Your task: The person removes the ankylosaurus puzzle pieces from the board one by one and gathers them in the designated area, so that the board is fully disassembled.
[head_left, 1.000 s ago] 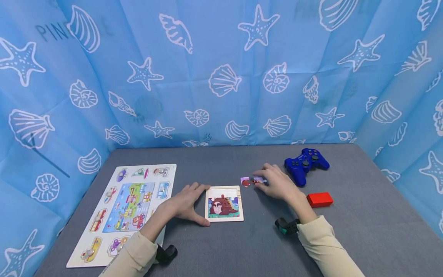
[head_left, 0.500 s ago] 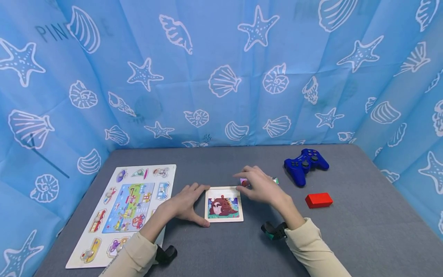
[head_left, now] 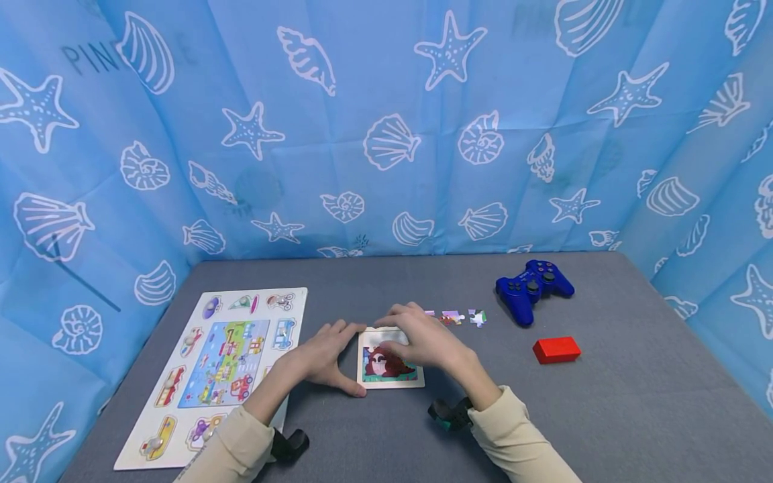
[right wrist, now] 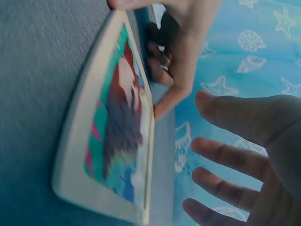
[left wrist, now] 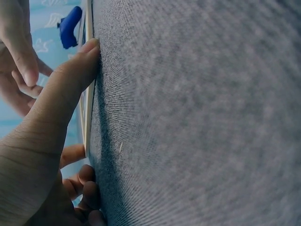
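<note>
A small square wooden puzzle frame (head_left: 391, 385) lies on the grey table, its lower part filled with a picture of a dark red spiky animal. Pale bare wood shows along its upper part. My left hand (head_left: 320, 355) holds the frame's left side, thumb at the near corner and index finger at the far one. Over the frame's upper right hovers my right hand (head_left: 419, 335), partly covering it. In the right wrist view, the fingers of that right hand (right wrist: 254, 155) are spread apart, and no piece shows between them. Loose jigsaw pieces (head_left: 451, 317) lie just beyond it.
A large white peg puzzle board (head_left: 135, 419) lies to the left, under the left forearm. At the right are a blue game controller (head_left: 534, 288) and a red block (head_left: 556, 350). A blue seashell-patterned curtain (head_left: 386, 194) hangs behind the table.
My right hand has moved left and nearer, from the loose pieces to above the wooden frame, uncovering pieces on the right. The left hand and frame have stayed in place.
</note>
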Tool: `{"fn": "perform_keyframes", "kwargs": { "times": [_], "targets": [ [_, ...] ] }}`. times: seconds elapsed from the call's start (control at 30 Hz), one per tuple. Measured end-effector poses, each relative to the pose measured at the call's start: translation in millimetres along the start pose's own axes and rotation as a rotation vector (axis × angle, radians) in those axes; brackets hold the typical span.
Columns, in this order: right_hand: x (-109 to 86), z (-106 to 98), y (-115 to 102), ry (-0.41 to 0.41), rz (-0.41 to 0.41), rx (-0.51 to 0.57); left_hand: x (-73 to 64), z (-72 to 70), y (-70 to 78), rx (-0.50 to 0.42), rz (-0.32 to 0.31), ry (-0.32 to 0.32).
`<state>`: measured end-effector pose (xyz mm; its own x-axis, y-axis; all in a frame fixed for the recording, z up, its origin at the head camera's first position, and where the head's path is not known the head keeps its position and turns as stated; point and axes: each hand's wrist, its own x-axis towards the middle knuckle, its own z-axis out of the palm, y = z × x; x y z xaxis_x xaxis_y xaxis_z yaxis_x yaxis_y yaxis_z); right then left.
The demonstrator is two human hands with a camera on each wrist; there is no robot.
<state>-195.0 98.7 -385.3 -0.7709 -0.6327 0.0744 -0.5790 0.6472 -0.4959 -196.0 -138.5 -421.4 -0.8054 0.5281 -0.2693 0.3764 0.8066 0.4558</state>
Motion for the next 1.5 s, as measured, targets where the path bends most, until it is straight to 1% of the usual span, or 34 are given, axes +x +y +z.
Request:
{"fn": "perform_keyframes", "kwargs": {
  "times": [0.33,0.6,0.73,1.0,1.23,1.4,1.5],
  "targets": [
    [7.8,19.6,-4.8,-0.057,-0.07,-0.007,-0.7,-0.7,0.6,0.004,0.001,-0.003],
    [11.5,26.4,-4.9,-0.12,-0.034,0.003,-0.2,-0.1,-0.5,-0.001,-0.004,-0.005],
    [12.6,28.5,-5.5,-0.132,-0.052,-0.019,0.6,0.0,-0.5,0.003,-0.01,-0.005],
    [15.8,31.2,-6.9,-0.129,-0.122,-0.069,0.0,0.0,0.1,-0.007,-0.006,-0.002],
    [16.4,32.1,-8.8,-0.144,-0.084,-0.035,0.5,0.1,0.0,-0.006,0.004,0.0],
    [15.8,33.3,-9.2,-0.138,-0.08,-0.037,0.8,0.4,-0.3,-0.008,0.003,0.001],
    [14.3,33.3,-9.4,-0.129,-0.058,-0.042,0.9,0.7,-0.6,-0.004,0.003,0.0]
  ]
}}
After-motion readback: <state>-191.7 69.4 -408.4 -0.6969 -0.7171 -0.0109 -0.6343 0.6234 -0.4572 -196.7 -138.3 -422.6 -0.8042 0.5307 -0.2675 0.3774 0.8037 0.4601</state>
